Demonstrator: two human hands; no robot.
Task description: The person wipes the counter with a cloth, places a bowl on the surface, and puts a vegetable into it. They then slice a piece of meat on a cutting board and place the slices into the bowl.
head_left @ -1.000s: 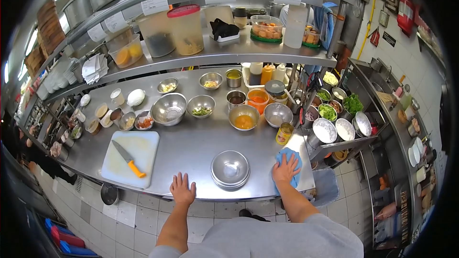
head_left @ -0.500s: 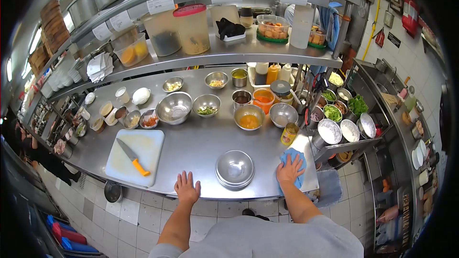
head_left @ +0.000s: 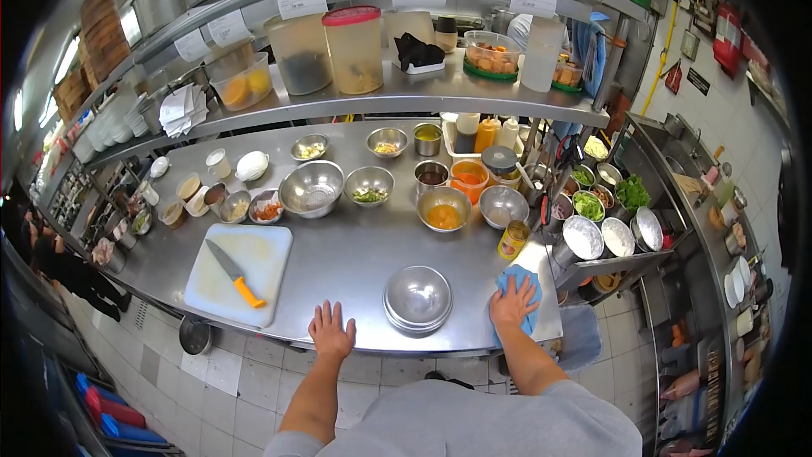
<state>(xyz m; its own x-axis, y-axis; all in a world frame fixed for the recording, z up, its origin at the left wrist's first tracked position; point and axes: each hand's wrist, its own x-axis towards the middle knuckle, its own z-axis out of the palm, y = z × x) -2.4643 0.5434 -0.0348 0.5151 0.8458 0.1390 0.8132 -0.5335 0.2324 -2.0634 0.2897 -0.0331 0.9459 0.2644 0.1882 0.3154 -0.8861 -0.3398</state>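
My left hand [head_left: 331, 332] lies flat on the front edge of the steel table [head_left: 338, 254], fingers spread, holding nothing. To its right stands a stack of steel bowls [head_left: 418, 298], the top one bare inside. My right hand [head_left: 512, 305] presses flat on a blue cloth [head_left: 528, 275] near the table's right corner, its fingers apart. Just behind the cloth is a yellow can [head_left: 512, 240]. Left of my left hand, a knife [head_left: 235, 272] with an orange handle rests on a white cutting board [head_left: 277, 256].
Behind are a bowl of beaten egg [head_left: 443, 213], a large steel bowl [head_left: 311, 189], a bowl with chopped greens [head_left: 370, 187] and an orange container [head_left: 468, 179]. A steel shelf [head_left: 338, 107] with tubs spans overhead. Tubs of flour and greens fill a rack [head_left: 617, 264] at right.
The camera view has shifted slightly, so the table and shelf sit a little differently in it. Both hands stay in the same places on the table and cloth.
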